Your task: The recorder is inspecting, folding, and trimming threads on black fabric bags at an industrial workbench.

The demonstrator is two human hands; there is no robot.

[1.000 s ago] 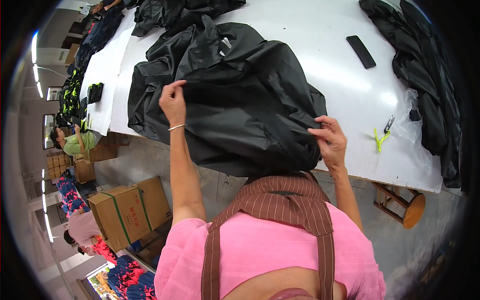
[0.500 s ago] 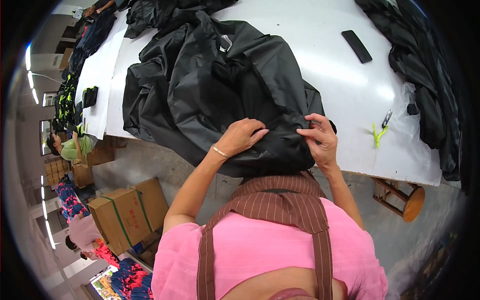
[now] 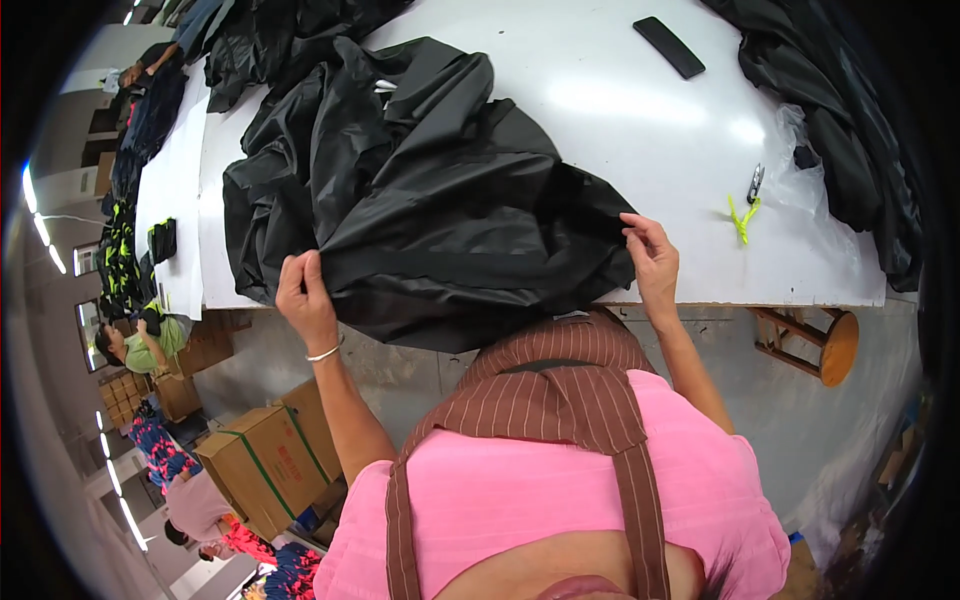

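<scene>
A crumpled black garment (image 3: 450, 215) of smooth, thin fabric lies on the white table in front of me, its near part hanging over the table edge. A small white label shows near its far end. My left hand (image 3: 306, 290) is closed in a pinch on the near left edge of the garment. At the right end of the same edge, my right hand (image 3: 652, 255) grips the fabric between thumb and fingers. A stretch of the edge spans between the two hands.
On the white table (image 3: 690, 150) lie a black phone (image 3: 669, 47), small thread snips (image 3: 757, 183) with a yellow-green cord, and clear plastic (image 3: 800, 200). More black garments (image 3: 820, 130) sit at right. Below stand a wooden stool (image 3: 838, 348) and a cardboard box (image 3: 265, 470). Other people are at left.
My left hand has moved left from the garment's middle to its left edge and pinches there. The right hand keeps its hold. The fabric between them is drawn wider, covering the earlier dark opening.
</scene>
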